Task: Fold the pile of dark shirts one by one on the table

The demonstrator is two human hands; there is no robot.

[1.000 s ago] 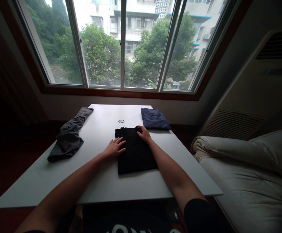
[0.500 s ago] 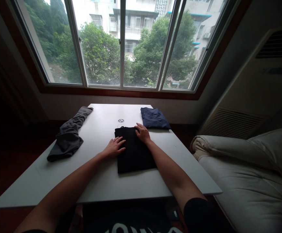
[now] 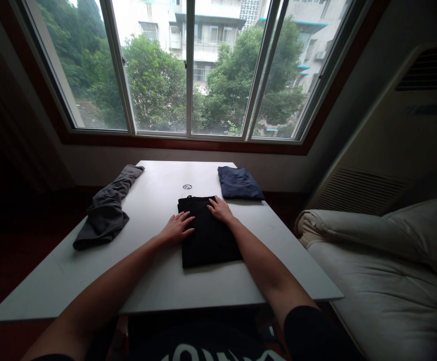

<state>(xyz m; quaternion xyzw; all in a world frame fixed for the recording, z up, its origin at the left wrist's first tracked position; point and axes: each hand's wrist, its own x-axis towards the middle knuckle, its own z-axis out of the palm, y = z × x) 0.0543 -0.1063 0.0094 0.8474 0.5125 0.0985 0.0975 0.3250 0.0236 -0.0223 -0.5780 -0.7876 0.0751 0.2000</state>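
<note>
A black folded garment [image 3: 208,243] lies flat on the white table [image 3: 154,296] in front of me, with a thin cord or loop at its far edge. My left hand [image 3: 175,228] rests on its left side, fingers spread. On the upper right part of the cloth lies my right hand [image 3: 220,209], its fingers stretched out flat. Just beyond that hand is a folded navy blue garment [image 3: 240,183], apart from the black one. At the table's left edge a grey garment [image 3: 107,213] lies loosely bunched lengthwise.
A small dark round mark [image 3: 187,187] shows on the tabletop past the black cloth. To the right stands a pale padded sofa [image 3: 384,276], with a vented floor unit [image 3: 369,185] behind it. A window [image 3: 188,70] spans the far wall.
My right hand has shifted slightly left on the black garment, and its fingers now lie flatter. The left hand has stayed in place.
</note>
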